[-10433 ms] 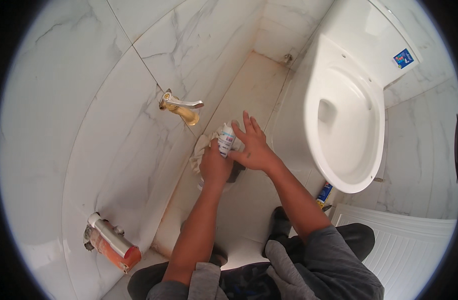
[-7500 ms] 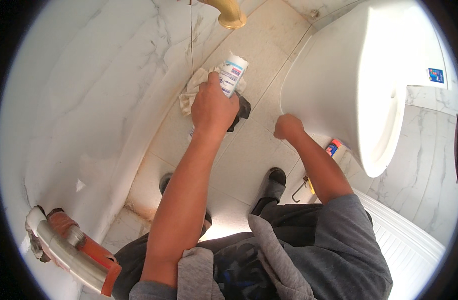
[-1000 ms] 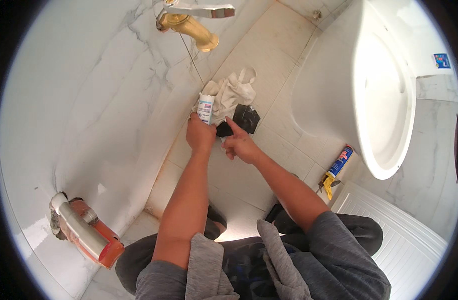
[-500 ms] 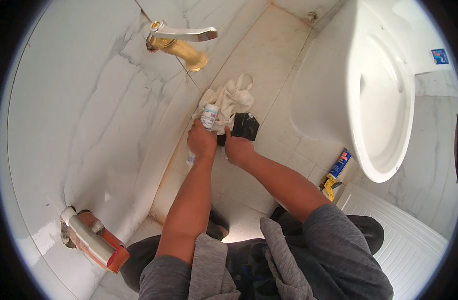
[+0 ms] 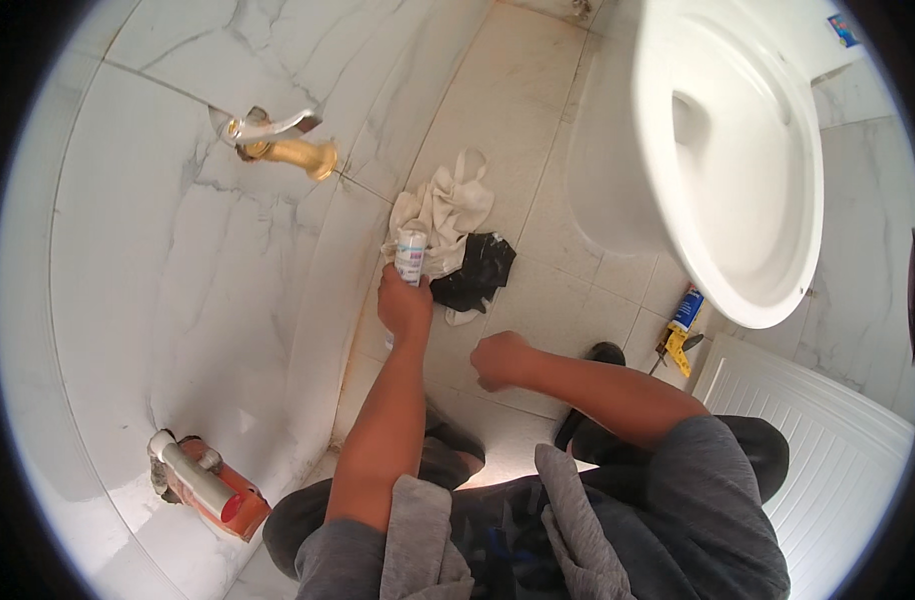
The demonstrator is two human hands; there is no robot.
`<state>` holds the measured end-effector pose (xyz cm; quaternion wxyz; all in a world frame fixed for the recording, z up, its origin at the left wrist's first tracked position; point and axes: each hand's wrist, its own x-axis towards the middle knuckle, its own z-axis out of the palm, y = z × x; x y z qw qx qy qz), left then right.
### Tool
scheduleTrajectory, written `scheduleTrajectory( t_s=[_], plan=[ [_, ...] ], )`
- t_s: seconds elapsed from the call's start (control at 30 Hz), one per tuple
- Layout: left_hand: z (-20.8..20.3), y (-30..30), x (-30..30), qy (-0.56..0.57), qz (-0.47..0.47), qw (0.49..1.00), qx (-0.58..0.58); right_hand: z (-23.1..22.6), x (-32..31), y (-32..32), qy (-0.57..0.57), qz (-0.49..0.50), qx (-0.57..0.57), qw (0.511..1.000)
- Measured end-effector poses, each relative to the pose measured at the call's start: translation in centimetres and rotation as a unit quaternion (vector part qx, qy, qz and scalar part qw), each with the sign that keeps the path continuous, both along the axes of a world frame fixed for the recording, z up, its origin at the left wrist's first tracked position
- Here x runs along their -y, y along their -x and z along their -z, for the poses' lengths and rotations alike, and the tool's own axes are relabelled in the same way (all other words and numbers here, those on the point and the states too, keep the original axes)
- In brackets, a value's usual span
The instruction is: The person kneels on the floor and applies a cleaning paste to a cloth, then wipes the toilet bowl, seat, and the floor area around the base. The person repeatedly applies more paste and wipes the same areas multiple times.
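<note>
My left hand [image 5: 406, 302] is wrapped round a white cylindrical tube [image 5: 411, 255] with a printed label, held tilted just above the floor; its lower end shows below my fist. My right hand [image 5: 500, 361] is closed in a loose fist over the tiles, apart from the tube. Whether anything is inside its fingers is hidden. Beyond the tube lies a crumpled off-white rag [image 5: 458, 205]. A black piece of cloth or plastic [image 5: 478, 272], marked with white smears, rests against the rag.
A white toilet bowl [image 5: 668, 190] stands at the right. Beside its base lie a blue cartridge [image 5: 688, 310] and a yellow tool [image 5: 678, 346]. A white ribbed panel [image 5: 793, 445] is at lower right. From the left wall project a brass tap [image 5: 293, 153] and an orange fitting [image 5: 223, 495].
My right hand has drawn back toward me, away from the black piece and the tube. My left hand still grips the tube. The view has shifted slightly.
</note>
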<state>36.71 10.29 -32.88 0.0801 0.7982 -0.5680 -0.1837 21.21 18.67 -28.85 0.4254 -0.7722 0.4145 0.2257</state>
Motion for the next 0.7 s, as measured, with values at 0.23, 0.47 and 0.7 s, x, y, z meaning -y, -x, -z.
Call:
scheduleTrajectory(
  t_s=[0.23,0.47,0.7],
  plan=[
    [-4.5,-2.7,-3.3,0.048,0.088,0.993,-0.067,-0.9,6.2,6.6,-0.031,0.028,-0.121,0.992],
    [-5.3,-11.1,-7.9,-0.155,0.114,0.981,-0.038,1.9,16.0,7.8,0.275,0.390,0.027,0.879],
    [-3.8,-15.0,-11.2,-0.301,-0.017,0.950,0.079,5.7,20.1,5.4,0.284,0.391,0.095,0.870]
  ],
)
